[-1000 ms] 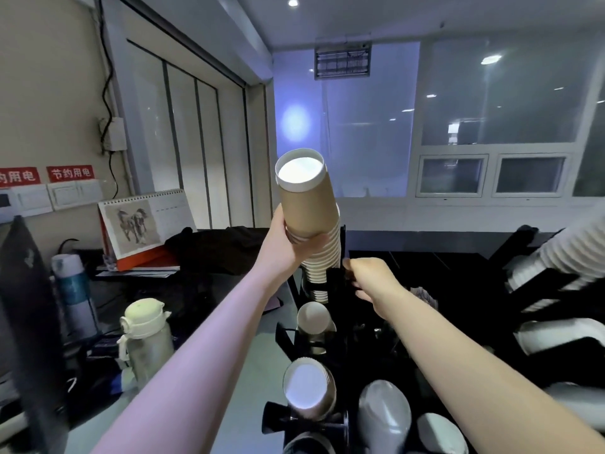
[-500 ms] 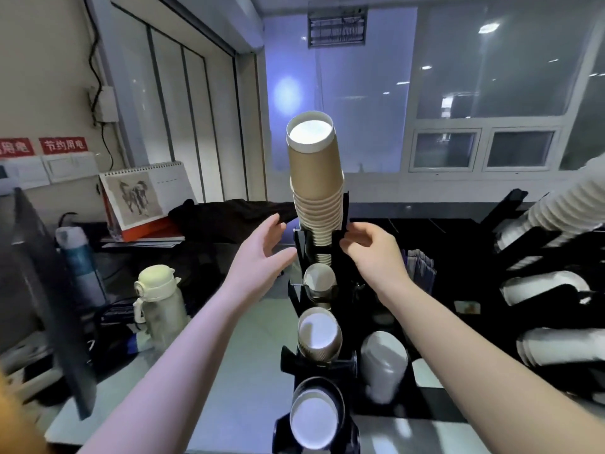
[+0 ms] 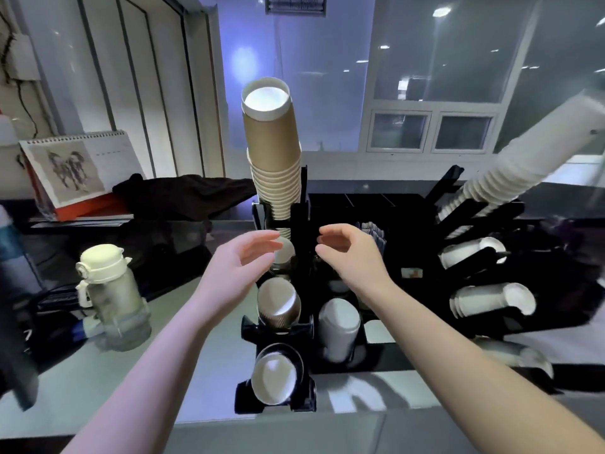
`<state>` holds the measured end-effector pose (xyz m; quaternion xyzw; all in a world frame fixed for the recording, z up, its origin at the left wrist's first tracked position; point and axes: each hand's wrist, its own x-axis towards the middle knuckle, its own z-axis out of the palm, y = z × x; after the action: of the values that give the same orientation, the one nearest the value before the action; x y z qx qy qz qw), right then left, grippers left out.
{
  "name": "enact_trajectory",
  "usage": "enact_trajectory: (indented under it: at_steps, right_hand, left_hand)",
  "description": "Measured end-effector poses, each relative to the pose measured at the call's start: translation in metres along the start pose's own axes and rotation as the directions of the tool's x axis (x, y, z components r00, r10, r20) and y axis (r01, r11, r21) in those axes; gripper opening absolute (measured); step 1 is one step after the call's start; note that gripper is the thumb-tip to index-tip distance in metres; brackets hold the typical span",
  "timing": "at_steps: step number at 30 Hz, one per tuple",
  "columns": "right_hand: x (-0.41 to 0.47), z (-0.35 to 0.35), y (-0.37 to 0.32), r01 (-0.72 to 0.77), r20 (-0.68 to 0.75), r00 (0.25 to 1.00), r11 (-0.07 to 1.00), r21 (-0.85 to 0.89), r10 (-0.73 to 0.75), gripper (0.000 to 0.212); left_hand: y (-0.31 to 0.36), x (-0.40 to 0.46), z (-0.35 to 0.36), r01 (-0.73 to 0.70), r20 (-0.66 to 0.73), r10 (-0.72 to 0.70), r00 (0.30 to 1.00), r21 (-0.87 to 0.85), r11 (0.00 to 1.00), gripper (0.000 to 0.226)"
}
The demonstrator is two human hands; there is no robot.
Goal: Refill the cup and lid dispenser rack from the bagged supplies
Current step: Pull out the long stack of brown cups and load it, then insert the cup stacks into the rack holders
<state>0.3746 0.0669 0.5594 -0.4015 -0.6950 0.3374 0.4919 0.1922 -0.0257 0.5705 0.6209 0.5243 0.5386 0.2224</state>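
— Looking down at the rack [image 3: 299, 221], what do you have in your hands?

— Nothing. Your left hand [image 3: 235, 260] hangs with its fingers loosely spread and empty, just left of the rack's upper slot. Your right hand [image 3: 348, 253] is empty too, its fingers gently curled round nothing, just right of the same post.

— And where are the cups?

— You can see the tall stack of brown cups [image 3: 275, 162] sitting in the rack's top slot, upside down, with the white base of the top cup facing you. It rises well above the black frame and neither hand touches it. Below it, three more slots each show a cup's round end, one under the other.

— Anything beside it?

— On your right a second black holder [image 3: 484, 257] carries white cups [image 3: 510, 158] tilted outward. On your left stands a pale water bottle [image 3: 111, 296], and behind it a desk calendar [image 3: 75, 165].
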Motion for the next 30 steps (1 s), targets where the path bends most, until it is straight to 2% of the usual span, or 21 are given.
enact_trajectory:
  at_steps: [9, 16, 25, 30]
  right_hand:
    - [-0.012, -0.085, 0.013, 0.021, -0.029, 0.999, 0.999, 0.026, -0.021, 0.020]
    - [-0.009, -0.197, 0.025, 0.087, -0.081, 0.993, 0.995, -0.040, -0.090, 0.024]
    - [0.029, -0.329, 0.070, 0.052, -0.303, 0.949, 0.991, -0.120, -0.086, 0.027]
    - [0.062, -0.366, 0.089, 0.022, -0.394, 0.918, 0.997, -0.078, -0.051, 0.046]
  left_hand:
    - [0.031, 0.022, 0.064, -0.056, 0.103, 0.057, 0.993, -0.013, 0.998, 0.031]
    - [0.059, 0.055, 0.138, -0.120, 0.172, 0.120, 0.978, -0.008, 0.993, 0.034]
    - [0.086, 0.103, 0.253, -0.150, 0.179, 0.149, 0.972, -0.009, 0.989, 0.042]
    - [0.083, 0.132, 0.314, -0.144, 0.139, 0.142, 0.980, 0.003, 0.990, 0.061]
